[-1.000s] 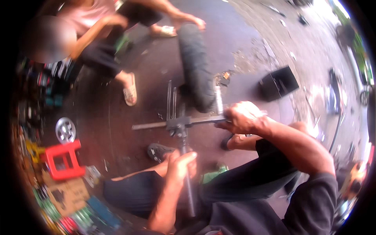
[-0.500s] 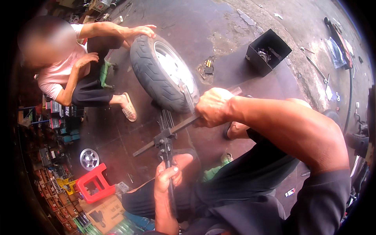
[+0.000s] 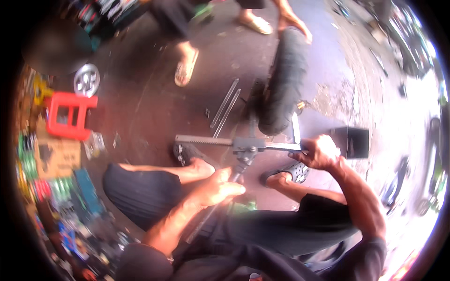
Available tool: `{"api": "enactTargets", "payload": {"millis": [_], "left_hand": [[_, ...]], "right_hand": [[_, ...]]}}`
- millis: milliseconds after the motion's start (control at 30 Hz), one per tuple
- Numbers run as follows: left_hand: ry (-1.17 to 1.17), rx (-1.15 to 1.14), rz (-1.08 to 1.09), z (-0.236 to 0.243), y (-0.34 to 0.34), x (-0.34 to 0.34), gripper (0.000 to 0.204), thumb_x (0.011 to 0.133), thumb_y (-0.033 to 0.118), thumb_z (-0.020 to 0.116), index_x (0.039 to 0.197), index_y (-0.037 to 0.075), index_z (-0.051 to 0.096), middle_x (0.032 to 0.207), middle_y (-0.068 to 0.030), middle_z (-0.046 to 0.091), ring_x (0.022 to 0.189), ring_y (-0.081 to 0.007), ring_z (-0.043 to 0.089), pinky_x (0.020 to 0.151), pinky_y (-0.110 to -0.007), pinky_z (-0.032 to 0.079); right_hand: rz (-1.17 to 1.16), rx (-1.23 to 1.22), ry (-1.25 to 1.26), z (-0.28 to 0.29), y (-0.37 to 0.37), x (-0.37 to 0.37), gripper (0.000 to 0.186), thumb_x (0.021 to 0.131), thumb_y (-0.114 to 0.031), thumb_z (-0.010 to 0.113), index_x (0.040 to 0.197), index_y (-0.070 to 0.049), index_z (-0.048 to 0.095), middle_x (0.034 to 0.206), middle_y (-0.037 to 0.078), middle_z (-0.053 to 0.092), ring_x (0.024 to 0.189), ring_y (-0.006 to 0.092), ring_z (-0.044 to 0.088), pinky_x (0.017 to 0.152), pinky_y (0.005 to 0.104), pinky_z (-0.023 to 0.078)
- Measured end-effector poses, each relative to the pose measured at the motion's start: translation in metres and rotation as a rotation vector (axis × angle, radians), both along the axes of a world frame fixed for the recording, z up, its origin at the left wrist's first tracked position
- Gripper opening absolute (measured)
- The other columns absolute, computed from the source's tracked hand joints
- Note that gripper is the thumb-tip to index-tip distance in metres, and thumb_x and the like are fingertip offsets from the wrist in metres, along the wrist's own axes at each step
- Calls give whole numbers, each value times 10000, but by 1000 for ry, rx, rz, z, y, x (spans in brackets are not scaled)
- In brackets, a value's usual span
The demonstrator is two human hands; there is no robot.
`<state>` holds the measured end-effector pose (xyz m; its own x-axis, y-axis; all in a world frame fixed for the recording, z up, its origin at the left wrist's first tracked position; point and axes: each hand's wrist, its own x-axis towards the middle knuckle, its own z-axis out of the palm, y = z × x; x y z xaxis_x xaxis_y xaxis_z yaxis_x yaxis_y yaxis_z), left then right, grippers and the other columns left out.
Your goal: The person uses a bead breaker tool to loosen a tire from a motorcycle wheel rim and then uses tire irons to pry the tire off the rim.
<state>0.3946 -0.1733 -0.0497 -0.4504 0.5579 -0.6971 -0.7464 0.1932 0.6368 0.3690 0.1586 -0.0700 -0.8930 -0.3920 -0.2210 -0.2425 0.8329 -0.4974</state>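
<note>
A metal clamp tool (image 3: 248, 144) with a toothed bar, a sliding head and a long handle lies across in front of me. My left hand (image 3: 216, 188) is closed around its handle, just below the head. At the bar's right end, my right hand (image 3: 321, 152) is closed on the bar, by an upright jaw. The jaw stands beside the lower end of a black tyre (image 3: 287, 84); whether they touch is unclear. The tyre stands on edge, tread toward me. Another person's hand (image 3: 295, 27) steadies its top.
Two thin metal rods (image 3: 226, 104) lie on the floor left of the tyre. A black box (image 3: 358, 143) stands to the right. At left are a red plastic stool (image 3: 82, 100), a silver wheel (image 3: 86, 80), cardboard (image 3: 65, 159) and small parts. The other person's sandalled foot (image 3: 186, 65) is ahead.
The view has swung downward and to the left. The tyre now shows its tread rather than its rim side, and the tool's bar has turned from slanting to nearly level. Both hands keep their grip.
</note>
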Motion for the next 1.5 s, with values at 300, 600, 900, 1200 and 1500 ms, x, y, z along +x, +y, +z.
{"api": "enactTargets", "payload": {"millis": [300, 600, 900, 1200, 1500], "left_hand": [[-29, 123, 671, -11, 61, 56, 228, 870, 149, 634, 1043, 17, 566, 642, 1, 514, 455, -78, 465, 416, -243, 382], [-16, 134, 329, -14, 4, 28, 157, 835, 147, 616, 894, 24, 539, 649, -12, 516, 491, -104, 486, 438, -268, 384], [58, 45, 133, -27, -5, 13, 199, 815, 158, 648, 886, 19, 525, 676, -36, 542, 566, -104, 527, 495, -272, 399], [243, -142, 684, -42, 92, 72, 172, 867, 136, 603, 957, 12, 526, 743, -34, 562, 732, -115, 563, 613, -273, 456], [-78, 101, -31, -16, -20, -9, 203, 809, 129, 645, 909, -11, 536, 587, 0, 499, 424, -78, 429, 390, -251, 311]], "right_hand": [[31, 37, 68, 0, -31, -7, 519, 817, -433, 755, 600, -23, 523, 490, 119, 433, 411, 254, 387, 436, 356, 365], [79, 33, 51, -13, -31, -14, 512, 838, -425, 726, 600, -30, 503, 483, 101, 390, 425, 282, 378, 448, 376, 341], [15, -21, 51, -19, -23, -6, 519, 843, -437, 710, 601, -41, 479, 500, 103, 401, 426, 274, 393, 451, 367, 345], [25, -25, 45, -15, -26, -1, 542, 873, -430, 686, 604, -35, 429, 510, 120, 376, 434, 304, 381, 440, 382, 329], [40, -54, 38, -19, -15, -1, 529, 871, -415, 700, 608, -34, 445, 507, 107, 381, 428, 293, 373, 437, 375, 329]]}}
